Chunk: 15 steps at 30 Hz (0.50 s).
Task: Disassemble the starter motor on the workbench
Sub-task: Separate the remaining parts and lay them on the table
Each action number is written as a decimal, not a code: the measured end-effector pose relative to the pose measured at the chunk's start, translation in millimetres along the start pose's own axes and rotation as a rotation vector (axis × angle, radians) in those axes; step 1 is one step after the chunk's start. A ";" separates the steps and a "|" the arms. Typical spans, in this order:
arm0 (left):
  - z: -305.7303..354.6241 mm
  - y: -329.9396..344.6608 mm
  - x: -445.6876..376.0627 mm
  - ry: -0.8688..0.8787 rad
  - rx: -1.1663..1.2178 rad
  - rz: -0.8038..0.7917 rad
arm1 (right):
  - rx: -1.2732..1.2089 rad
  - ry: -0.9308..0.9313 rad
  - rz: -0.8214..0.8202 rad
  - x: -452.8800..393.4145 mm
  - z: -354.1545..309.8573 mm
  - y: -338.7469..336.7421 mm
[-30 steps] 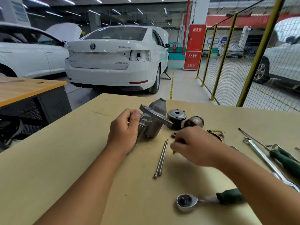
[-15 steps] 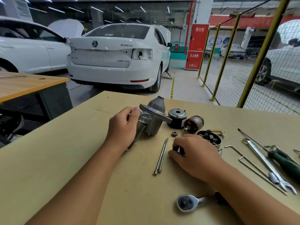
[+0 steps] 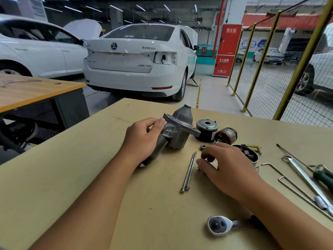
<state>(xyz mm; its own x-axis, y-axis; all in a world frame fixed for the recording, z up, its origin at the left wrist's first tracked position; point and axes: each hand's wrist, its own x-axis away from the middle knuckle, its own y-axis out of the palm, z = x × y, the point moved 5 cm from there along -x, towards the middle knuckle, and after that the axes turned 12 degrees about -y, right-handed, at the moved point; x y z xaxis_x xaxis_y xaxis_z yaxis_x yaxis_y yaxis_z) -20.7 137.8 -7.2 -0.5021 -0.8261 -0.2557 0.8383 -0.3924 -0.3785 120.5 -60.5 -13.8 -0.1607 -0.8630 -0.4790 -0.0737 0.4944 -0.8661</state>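
right hand drawn back, plywood workbench, garage

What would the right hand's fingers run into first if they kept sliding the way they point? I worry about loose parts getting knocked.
The right hand points left across the workbench; its fingertips would probably meet the two long bolts first, though depth is uncertain.
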 end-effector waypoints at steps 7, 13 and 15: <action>-7.5 -4.3 -1.8 -0.083 -0.046 -0.086 | -0.011 -0.011 0.123 -0.2 -12.1 -10.3; -6.0 -10.6 0.1 -0.067 -0.190 -0.030 | -0.035 -0.074 -0.009 -1.3 -17.2 0.0; -4.5 -11.8 -0.8 -0.052 -0.230 -0.037 | -0.058 -0.074 -0.013 -0.4 -16.3 -0.6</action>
<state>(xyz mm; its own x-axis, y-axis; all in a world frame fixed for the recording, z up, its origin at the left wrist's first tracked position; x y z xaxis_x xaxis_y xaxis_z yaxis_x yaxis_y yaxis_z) -31.1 145.0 -6.6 -0.5147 -0.8351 -0.1939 0.7464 -0.3252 -0.5807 104.6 -58.8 -10.8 -0.0868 -0.8735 -0.4790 -0.1327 0.4867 -0.8634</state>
